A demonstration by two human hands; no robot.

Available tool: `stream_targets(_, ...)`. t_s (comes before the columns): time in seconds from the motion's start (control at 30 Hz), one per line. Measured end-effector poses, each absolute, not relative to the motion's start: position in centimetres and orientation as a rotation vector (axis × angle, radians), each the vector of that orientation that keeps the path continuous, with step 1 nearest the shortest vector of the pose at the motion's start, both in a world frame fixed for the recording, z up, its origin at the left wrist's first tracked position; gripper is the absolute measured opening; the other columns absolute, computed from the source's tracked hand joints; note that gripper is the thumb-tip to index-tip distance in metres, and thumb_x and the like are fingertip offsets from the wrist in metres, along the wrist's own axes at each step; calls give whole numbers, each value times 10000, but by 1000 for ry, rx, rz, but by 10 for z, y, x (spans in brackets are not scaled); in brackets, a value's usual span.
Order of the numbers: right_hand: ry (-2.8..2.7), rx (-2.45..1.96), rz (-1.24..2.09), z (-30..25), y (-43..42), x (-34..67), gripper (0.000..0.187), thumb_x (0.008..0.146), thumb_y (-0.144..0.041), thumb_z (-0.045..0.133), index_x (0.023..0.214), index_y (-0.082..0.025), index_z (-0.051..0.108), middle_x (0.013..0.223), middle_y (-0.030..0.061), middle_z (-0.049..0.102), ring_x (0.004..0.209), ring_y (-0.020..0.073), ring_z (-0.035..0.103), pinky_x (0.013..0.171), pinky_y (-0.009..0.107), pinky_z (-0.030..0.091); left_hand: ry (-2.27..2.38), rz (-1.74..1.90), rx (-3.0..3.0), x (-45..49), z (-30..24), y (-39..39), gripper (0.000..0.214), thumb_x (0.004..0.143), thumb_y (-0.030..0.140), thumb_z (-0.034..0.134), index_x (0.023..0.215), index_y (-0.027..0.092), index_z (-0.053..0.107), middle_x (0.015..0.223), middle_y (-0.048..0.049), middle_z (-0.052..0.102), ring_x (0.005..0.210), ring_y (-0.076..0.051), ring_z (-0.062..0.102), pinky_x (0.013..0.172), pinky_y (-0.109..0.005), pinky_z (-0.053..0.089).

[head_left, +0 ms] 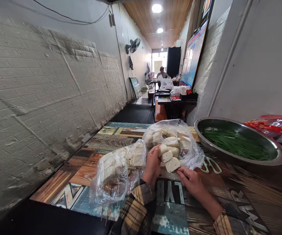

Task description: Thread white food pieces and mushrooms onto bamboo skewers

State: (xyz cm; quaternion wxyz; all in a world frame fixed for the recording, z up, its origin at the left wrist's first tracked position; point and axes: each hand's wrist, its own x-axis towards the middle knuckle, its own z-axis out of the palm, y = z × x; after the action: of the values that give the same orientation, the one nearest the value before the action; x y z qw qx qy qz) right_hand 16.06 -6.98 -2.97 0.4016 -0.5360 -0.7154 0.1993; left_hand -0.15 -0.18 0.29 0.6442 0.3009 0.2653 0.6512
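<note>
Tabletop (84, 174) free far left; plastic bag (194, 153) blocks ahead.

left hand (153, 163) curls, right hand (190, 179) (near it) slants inward.

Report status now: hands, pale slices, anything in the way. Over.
Left hand holding pale slices. Right hand at lowest slice's edge; grip unclear. Plastic bag of more pieces close beyond; nothing visibly blocking the hands.

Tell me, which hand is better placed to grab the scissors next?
Probably the right hand: it's nearer the scissors, though also busy at the pale slices. The left hand is farther away, gripping them.
</note>
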Motion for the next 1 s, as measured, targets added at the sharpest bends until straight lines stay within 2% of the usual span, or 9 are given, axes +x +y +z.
stream_targets(0.23, -1758, -1392, 550, -31, -71, 166, 348, 861, -433, 497, 877, -179, 735, 808, 68, 763, 713, 211, 694, 669, 290, 524, 578, 1494, 581, -5, 0, 6, 374, 721, 435, 706, 948, 138, 699, 883, -42, 689, 771, -140, 612, 672, -231, 486)
stream_targets(0.37, -1757, -1415, 592, -32, -72, 169, 393, 874, -464, 481, 876, -171, 743, 711, 53, 738, 569, 179, 638, 578, 276, 491, 575, 1472, 576, -5, -1, 8, 464, 729, 544, 691, 955, 138, 688, 891, -60, 696, 821, -173, 635, 707, -258, 504)
stream_targets(0.47, -1721, -1423, 531, -33, -74, 172, 420, 869, -510, 482, 843, -184, 745, 646, 39, 711, 538, 177, 606, 561, 281, 470, 574, 1435, 628, -5, -1, 7, 521, 722, 593, 690, 990, 148, 665, 887, -66, 700, 813, -180, 651, 719, -273, 508)
stream_targets(0.57, -1640, -1445, 440, -35, -75, 177, 464, 863, -552, 483, 858, -170, 747, 544, 22, 643, 522, 182, 586, 546, 283, 452, 595, 1433, 661, -4, 0, -3, 530, 725, 581, 706, 1056, 177, 615, 884, -53, 692, 733, -158, 661, 714, -283, 509)
stream_targets(0.67, -1580, -1453, 406, -35, -76, 182, 505, 871, -584, 471, 910, -160, 742, 533, 13, 623, 513, 179, 574, 529, 280, 437, 714, 1501, 770, -5, 6, -28, 535, 749, 537, 716, 1126, 178, 592, 968, -88, 698, 733, -161, 678, 729, -293, 505)
stream_targets(0.77, -1542, -1455, 384, -34, -79, 185, 514, 864, -600, 479, 923, -159, 739, 596, 35, 669, 541, 187, 591, 552, 287, 448, 815, 1541, 1057, -20, 15, -70, 507, 779, 469, 716, 1191, 191, 615, 1060, -122, 694, 811, -202, 686, 769, -324, 506)
stream_targets(0.87, -1531, -1435, 381, -33, -85, 185, 496, 863, -581, 492, 927, -156, 738, 667, 53, 702, 576, 192, 608, 587, 294, 459, 1053, 1623, 1530, -55, 26, -112, 443, 816, 369, 695, 1235, 238, 635, 1127, -118, 683, 944, -244, 657, 885, -368, 475)
stream_targets(0.93, -1532, -1404, 411, -33, -90, 182, 489, 860, -578, 502, 930, -155, 737, 664, 47, 693, 577, 187, 600, 577, 290, 452, 1296, 1628, 1928, -87, 35, -134, 456, 830, 334, 677, 1273, 245, 612, 1189, -125, 661, 1077, -280, 607, 974, -407, 426)
stream_targets(1.0, -1518, -1378, 477, -32, -96, 175, 492, 849, -587, 517, 934, -154, 736, 614, 27, 654, 549, 175, 571, 536, 279, 431, 1514, 1471, 2302, -118, 44, -149, 551, 824, 349, 681, 1344, 227, 545, 1282, -145, 612, 1196, -317, 534, 1041, -457, 367)
